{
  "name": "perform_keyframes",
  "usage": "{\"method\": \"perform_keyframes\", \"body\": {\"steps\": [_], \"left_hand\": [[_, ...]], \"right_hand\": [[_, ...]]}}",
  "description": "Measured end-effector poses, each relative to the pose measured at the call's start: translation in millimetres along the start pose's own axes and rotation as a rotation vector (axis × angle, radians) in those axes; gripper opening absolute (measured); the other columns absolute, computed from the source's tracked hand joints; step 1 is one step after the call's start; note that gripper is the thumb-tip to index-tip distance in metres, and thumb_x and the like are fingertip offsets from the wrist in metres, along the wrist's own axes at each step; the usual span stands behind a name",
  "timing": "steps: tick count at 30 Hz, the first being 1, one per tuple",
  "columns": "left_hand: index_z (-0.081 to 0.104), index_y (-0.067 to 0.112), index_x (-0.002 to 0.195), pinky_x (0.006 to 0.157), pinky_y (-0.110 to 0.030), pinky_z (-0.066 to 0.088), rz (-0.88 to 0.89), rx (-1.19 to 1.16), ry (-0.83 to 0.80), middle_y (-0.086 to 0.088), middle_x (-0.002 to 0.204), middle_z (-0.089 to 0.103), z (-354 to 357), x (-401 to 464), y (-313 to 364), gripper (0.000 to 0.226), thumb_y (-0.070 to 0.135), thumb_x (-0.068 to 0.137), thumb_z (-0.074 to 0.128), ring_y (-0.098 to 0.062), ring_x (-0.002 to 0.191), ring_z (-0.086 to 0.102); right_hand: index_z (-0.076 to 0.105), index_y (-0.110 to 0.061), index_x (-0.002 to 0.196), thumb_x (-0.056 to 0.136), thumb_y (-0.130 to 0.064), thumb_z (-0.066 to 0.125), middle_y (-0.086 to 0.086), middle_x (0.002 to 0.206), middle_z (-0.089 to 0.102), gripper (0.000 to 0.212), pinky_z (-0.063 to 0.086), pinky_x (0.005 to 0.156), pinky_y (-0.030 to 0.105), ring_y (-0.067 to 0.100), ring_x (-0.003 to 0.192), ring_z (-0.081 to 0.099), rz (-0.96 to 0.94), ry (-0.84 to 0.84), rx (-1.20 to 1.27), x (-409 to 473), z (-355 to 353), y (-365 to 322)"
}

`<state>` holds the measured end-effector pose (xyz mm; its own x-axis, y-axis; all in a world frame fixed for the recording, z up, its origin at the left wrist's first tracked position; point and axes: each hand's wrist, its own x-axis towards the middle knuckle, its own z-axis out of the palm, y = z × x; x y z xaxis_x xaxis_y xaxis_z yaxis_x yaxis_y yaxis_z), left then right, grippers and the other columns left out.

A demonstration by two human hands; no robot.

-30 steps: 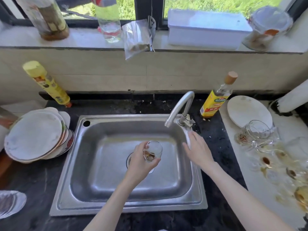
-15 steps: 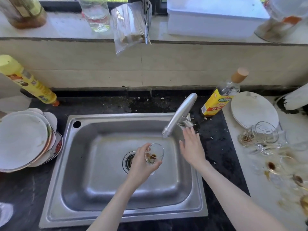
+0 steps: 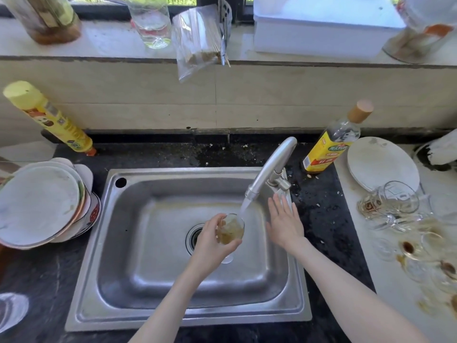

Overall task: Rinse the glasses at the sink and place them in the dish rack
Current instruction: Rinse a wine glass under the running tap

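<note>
Steel sink [image 3: 173, 300] in dark counter; faucet [image 3: 269, 167] running. Left hand [image 3: 210, 243] — fingers curled round glass [image 3: 231, 231], held over basin under stream, brownish water inside. Right hand [image 3: 284, 224] flat, fingers straight, beside faucet handle. Dirty glasses [image 3: 388, 206] right — on counter.

Glass [image 3: 11, 315] at lower-left, cut by frame edge

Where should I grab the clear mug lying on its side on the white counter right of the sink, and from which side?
Take the clear mug round its body, coming from above. It lies tipped with its mouth facing right and back, so the curved wall faces up. Other dirty glasses crowd its near side, so a low approach from there looks risky.
</note>
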<state>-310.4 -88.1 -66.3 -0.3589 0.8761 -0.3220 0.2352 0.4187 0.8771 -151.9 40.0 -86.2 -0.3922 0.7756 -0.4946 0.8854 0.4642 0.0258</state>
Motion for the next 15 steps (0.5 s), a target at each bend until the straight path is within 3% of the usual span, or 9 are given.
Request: {"method": "perform_keyframes", "body": {"steps": [6,9,12,15], "left_hand": [[0.047,0.043,0.106,0.087,-0.029,0.049,-0.021,-0.038,-0.022,0.006,0.111,0.055,0.7,-0.9,4.4,0.056,0.026,0.065,0.081,-0.016,0.101,0.057],[0.051,0.029,0.115,0.073,-0.017,0.049,-0.081,-0.115,-0.021,0.005,0.106,0.059,-0.8,0.0,11.6,0.055,0.022,0.069,0.079,-0.014,0.094,0.061],[0.054,0.028,0.107,0.066,-0.009,0.046,-0.091,-0.192,-0.016,0.013,0.093,0.061,-2.5,1.9,19.5,0.043,0.01,0.074,0.075,-0.008,0.084,0.062],[0.057,0.031,0.102,0.071,-0.014,0.047,-0.124,-0.189,-0.039,0.014,0.091,0.064,-1.0,4.4,22.5,0.035,0.018,0.075,0.075,-0.005,0.084,0.061]], "right_hand": [[-0.004,-0.009,0.15,0.1,-0.035,0.03,0.008,0.159,-0.006,0.066,-0.001,0.118,0.038,0.023,0.145,-0.012,-0.024,0.008,0.125,-2.6,-10.1,-2.4],[0.018,-0.014,0.15,0.1,-0.029,0.038,0.008,0.156,0.021,0.056,0.018,0.114,0.032,0.023,0.144,0.018,-0.042,-0.017,0.619,-16.5,-20.2,-7.3],[0.051,-0.01,0.132,0.099,-0.022,0.043,0.006,0.126,0.06,0.036,0.035,0.105,0.022,0.019,0.119,0.055,-0.05,-0.15,1.103,-39.9,-22.9,-20.1],[0.058,-0.016,0.115,0.1,-0.02,0.043,0.003,0.104,0.067,0.022,0.049,0.096,0.03,0.018,0.094,0.066,0.001,-0.272,1.448,-59.7,-17.4,-31.9]]}}
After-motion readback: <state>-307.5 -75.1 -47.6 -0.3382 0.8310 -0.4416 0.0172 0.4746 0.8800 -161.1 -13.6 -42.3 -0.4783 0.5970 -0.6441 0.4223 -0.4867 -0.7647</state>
